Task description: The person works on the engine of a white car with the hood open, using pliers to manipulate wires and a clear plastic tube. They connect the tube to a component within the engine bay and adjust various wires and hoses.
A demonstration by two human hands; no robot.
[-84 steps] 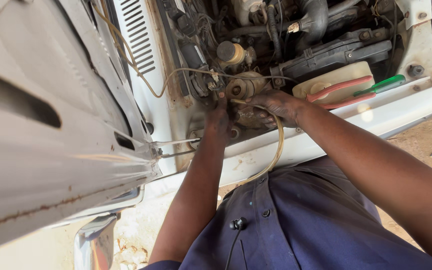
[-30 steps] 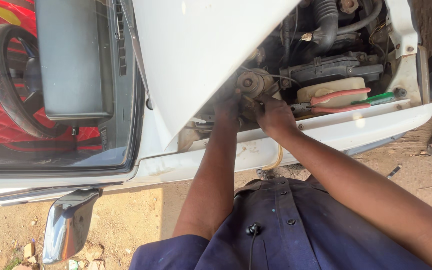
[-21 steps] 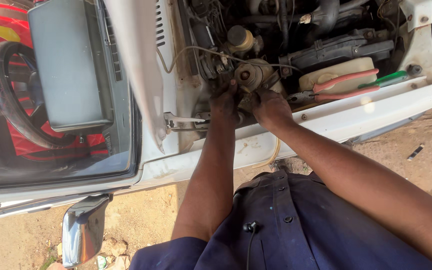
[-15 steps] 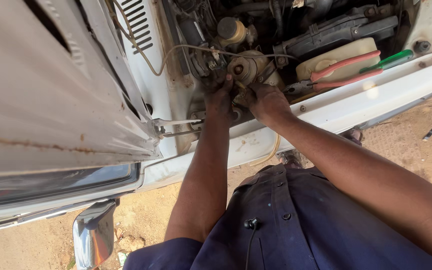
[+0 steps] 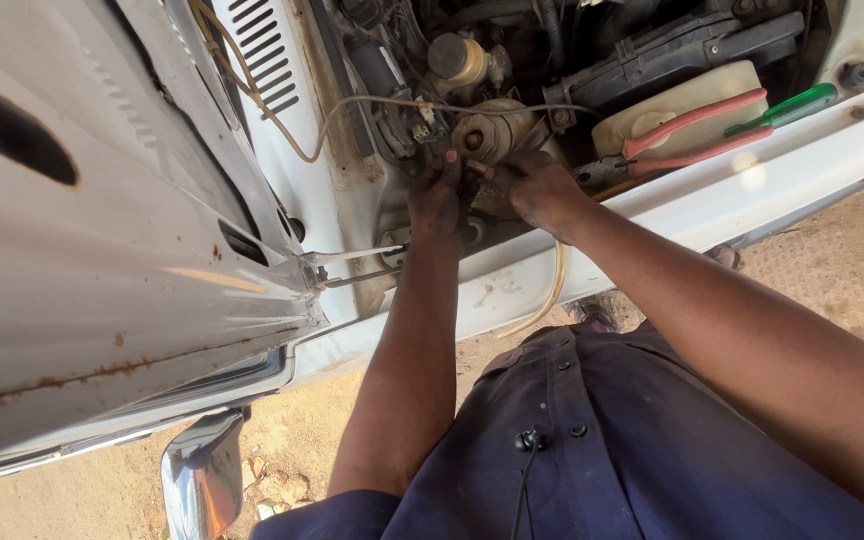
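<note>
1. The fingers (image 5: 449, 165) of my left hand (image 5: 439, 200) were curled together against the grimy metal just below the round brass-coloured part (image 5: 487, 130) in the engine bay; I could not tell whether they were clamped on anything.
2. My right hand (image 5: 535, 187) sat just beside the left, its fingers bent in toward the same spot, with a small piece between the two hands that was too dark to make out. Whether the right hand gripped it, I could not tell.
3. The round brass-coloured part stood directly above both hands, touching or nearly touching my left fingertips, with a thin pale cable (image 5: 352, 105) looping across it toward the vented panel on the left.
4. To the right of the hands, a pair of red-handled pliers (image 5: 692, 135) lay across a cream plastic reservoir (image 5: 697, 100), and a green-handled screwdriver (image 5: 787, 107) rested just beside them, on the bay's edge.
5. A yellowish hose (image 5: 549, 295) hung down from below my right hand over the white front panel (image 5: 752, 190).
6. The raised white hood (image 5: 102, 280), rust-streaked along its lower edge, filled the left of the view, and a chrome mirror (image 5: 202, 480) showed beneath it over sandy ground.
</note>
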